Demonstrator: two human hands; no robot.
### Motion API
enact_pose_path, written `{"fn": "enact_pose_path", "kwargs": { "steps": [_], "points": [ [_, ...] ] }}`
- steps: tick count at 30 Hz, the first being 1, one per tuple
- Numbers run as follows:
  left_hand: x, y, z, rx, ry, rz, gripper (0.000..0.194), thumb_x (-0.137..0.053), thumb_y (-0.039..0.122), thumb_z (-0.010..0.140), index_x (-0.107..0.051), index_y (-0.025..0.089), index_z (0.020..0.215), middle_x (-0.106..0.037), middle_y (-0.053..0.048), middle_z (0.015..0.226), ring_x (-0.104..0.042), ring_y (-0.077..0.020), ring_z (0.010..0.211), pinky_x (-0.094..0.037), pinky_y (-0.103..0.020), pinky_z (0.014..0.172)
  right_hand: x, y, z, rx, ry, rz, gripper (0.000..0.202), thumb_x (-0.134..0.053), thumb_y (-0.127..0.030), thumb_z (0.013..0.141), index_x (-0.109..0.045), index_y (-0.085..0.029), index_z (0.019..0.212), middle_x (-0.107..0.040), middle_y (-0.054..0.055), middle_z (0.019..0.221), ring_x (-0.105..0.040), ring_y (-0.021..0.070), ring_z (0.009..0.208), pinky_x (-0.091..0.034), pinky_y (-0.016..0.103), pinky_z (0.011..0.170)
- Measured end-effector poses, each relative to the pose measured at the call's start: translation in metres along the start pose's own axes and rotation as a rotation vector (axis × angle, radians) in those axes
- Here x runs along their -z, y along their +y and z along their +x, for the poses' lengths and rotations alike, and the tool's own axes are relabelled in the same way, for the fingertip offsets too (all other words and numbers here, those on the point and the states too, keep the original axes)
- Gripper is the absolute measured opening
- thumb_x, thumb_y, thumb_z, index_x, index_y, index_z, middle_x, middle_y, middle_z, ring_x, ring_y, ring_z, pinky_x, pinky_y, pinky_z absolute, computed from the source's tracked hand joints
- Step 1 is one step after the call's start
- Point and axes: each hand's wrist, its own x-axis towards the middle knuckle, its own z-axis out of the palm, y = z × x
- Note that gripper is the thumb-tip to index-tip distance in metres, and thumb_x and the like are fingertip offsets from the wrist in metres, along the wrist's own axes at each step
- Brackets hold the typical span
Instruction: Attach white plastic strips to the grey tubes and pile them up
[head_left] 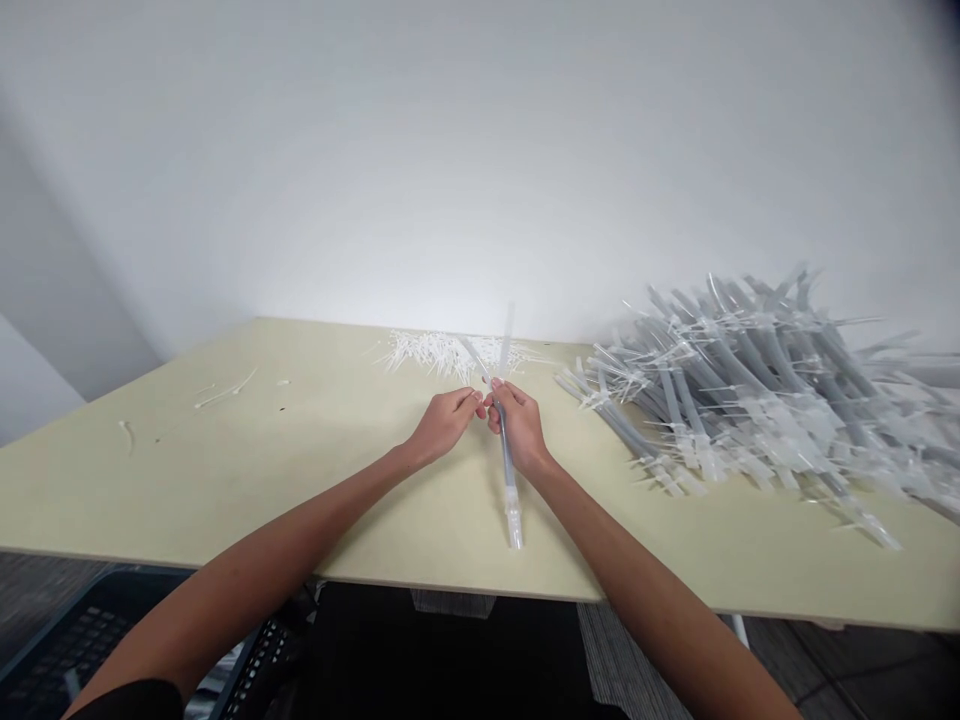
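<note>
My right hand (517, 420) is closed around a grey tube (507, 460), which slants upright over the table. Its lower end carries a clear plastic sleeve (514, 520); above my fingers, two pale strips spread apart in a fork. Close beside it, my left hand (448, 422) pinches what looks like a thin white cable tie at the tube, mostly hidden by the fingertips. Behind both hands lies a heap of white cable ties (431, 352).
A large pile of grey tubes (750, 370) with clear ends and ties covers the table's right side. A few loose ties (229, 390) lie at the left on the pale yellow table (300, 480). A dark plastic basket (97, 620) stands below the front edge. A white wall rises behind.
</note>
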Motion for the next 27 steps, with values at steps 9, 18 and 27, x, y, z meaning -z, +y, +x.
{"fn": "enact_pose_path", "kwargs": {
  "steps": [9, 18, 27],
  "points": [
    [0.006, -0.018, 0.018, 0.135, -0.027, -0.298, 0.036, -0.05, 0.05, 0.078, -0.059, 0.016, 0.086, -0.061, -0.006, 0.088, -0.055, -0.0162, 0.081, -0.042, -0.031, 0.077, 0.0, 0.0, 0.002, -0.075, -0.091, 0.11, 0.019, -0.058, -0.033, 0.069, -0.061, -0.016, 0.077, -0.059, 0.003, 0.069, -0.041, 0.0085, 0.048, -0.032, 0.023, 0.041],
    [0.009, -0.019, 0.018, 0.108, -0.06, -0.379, 0.032, -0.056, 0.047, 0.076, -0.051, 0.015, 0.073, -0.058, -0.003, 0.078, -0.053, -0.014, 0.077, -0.04, -0.034, 0.08, 0.002, -0.001, 0.002, -0.048, -0.169, -0.027, 0.03, -0.062, -0.042, 0.07, -0.066, -0.017, 0.086, -0.06, 0.001, 0.068, -0.042, 0.0069, 0.046, -0.033, 0.023, 0.044],
    [0.007, -0.023, 0.018, 0.082, -0.092, -0.472, 0.03, -0.056, 0.042, 0.077, -0.05, 0.014, 0.07, -0.055, -0.001, 0.073, -0.054, -0.0125, 0.075, -0.04, -0.035, 0.086, 0.003, -0.008, -0.001, -0.021, -0.186, -0.186, 0.03, -0.058, -0.046, 0.074, -0.066, -0.018, 0.08, -0.055, -0.001, 0.052, -0.044, 0.0096, 0.043, -0.033, 0.024, 0.045]
  ]
}}
